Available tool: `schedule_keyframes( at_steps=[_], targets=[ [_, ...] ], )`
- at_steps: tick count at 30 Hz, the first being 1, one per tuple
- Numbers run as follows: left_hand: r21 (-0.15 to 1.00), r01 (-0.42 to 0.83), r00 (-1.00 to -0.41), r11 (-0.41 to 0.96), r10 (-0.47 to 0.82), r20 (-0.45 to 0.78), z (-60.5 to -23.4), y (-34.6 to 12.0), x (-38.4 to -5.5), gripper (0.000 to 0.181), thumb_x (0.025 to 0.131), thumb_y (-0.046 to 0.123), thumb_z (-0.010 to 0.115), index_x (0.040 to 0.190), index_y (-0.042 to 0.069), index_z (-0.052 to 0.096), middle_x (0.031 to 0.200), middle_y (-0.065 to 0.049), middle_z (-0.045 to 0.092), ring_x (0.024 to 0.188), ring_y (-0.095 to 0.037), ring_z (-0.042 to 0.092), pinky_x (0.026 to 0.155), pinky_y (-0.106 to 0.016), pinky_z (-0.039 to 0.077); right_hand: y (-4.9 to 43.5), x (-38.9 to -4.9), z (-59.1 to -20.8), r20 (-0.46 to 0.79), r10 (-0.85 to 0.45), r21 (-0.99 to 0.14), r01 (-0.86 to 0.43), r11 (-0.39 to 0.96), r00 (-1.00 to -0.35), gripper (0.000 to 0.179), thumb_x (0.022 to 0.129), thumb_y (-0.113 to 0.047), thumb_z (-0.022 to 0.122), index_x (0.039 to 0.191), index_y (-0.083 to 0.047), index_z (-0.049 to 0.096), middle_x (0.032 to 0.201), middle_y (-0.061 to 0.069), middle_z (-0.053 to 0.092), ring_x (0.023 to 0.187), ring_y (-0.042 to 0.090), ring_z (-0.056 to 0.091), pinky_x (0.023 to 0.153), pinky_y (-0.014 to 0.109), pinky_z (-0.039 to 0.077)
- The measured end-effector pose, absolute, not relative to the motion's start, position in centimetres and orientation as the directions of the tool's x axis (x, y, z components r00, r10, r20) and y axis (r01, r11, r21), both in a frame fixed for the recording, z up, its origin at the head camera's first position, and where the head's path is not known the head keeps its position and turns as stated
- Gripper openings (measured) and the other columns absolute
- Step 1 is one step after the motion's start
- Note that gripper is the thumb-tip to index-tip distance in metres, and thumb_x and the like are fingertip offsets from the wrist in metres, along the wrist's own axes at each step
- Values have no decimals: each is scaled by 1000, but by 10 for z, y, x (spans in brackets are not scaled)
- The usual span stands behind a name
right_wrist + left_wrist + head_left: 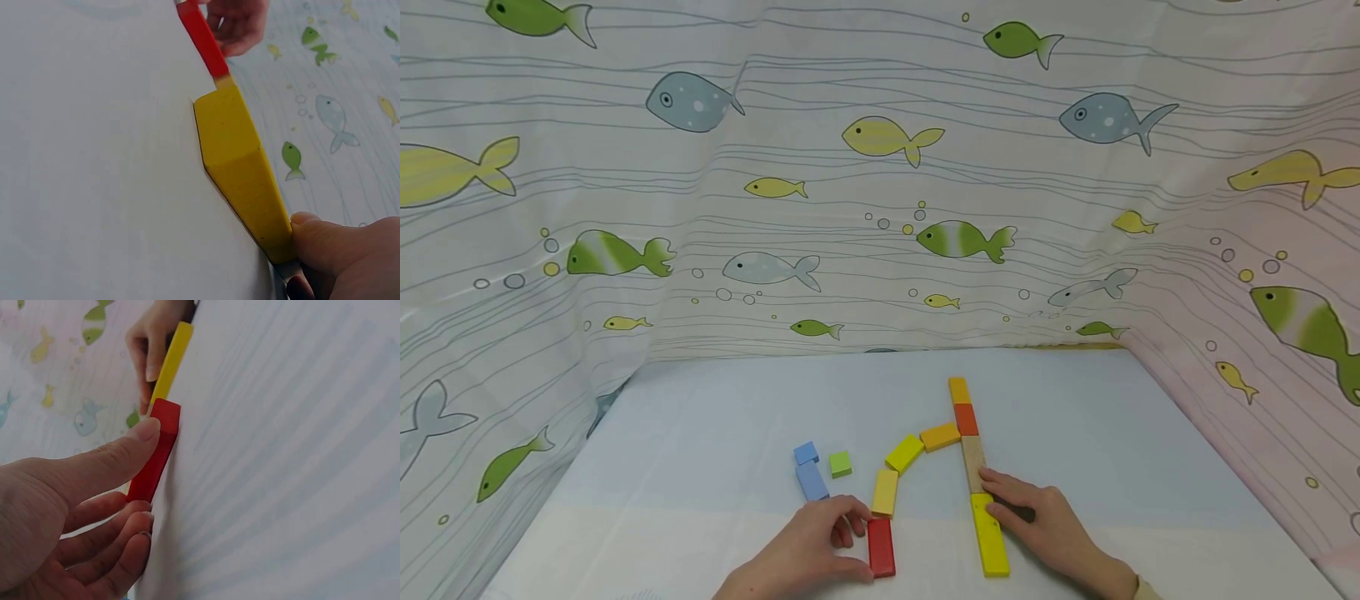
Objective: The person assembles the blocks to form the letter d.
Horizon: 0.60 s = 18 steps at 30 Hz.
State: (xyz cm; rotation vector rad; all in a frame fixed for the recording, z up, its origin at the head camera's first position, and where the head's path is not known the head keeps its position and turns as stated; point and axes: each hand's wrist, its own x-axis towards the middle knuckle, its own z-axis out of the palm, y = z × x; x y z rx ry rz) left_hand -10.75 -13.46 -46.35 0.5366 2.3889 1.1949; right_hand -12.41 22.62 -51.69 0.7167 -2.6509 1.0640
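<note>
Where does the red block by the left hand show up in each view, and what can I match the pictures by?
Head: red block, bottom centre, at the left hand.
Left wrist: red block, just left of centre.
Right wrist: red block, top centre, beyond the long yellow block.
Shared landmark: that long yellow block, touched by the right hand.

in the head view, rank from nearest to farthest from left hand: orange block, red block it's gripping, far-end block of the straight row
1. Red block: gripped by the left hand
2. Orange block: ahead, to the right
3. Far-end block: farther ahead, also right
</note>
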Motion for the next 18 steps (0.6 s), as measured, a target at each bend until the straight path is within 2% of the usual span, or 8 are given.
schedule_keyframes(
  at_steps=[18],
  targets=[
    [806, 92, -856, 584, 461, -236, -466, -130, -107, 44, 74, 32, 88, 109, 21, 63, 91, 7, 62, 81, -11, 56, 69, -21, 49, 226, -124, -516, 356, -365, -597, -510, 619, -860, 38, 94, -36, 68, 128, -19, 69, 133, -10, 64, 120, 15, 63, 93, 29, 56]
  ],
)
